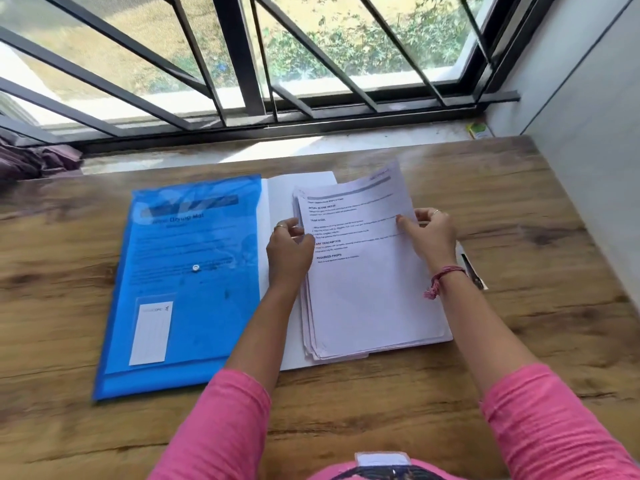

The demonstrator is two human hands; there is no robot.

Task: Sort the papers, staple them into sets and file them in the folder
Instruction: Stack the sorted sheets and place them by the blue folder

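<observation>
A stack of printed white papers point(367, 299) lies on the wooden table, slightly fanned at its left edge, on top of a larger white sheet point(280, 199). My left hand point(289, 249) pinches the stack's left edge near the top. At the right edge, my right hand point(431, 235) grips the sheets with its thumb on the top page. The top sheets lift a little at the far right corner. A blue plastic snap-button folder point(187, 282) lies flat to the left of the papers, its right edge touching the white sheet. I cannot see a stapler.
A dark pen-like object point(471, 270) lies on a white slip just right of my right wrist. A small green and yellow box point(479, 130) sits on the window sill at the back right. Purple cloth point(31, 157) lies at the far left. A wall borders the table's right side.
</observation>
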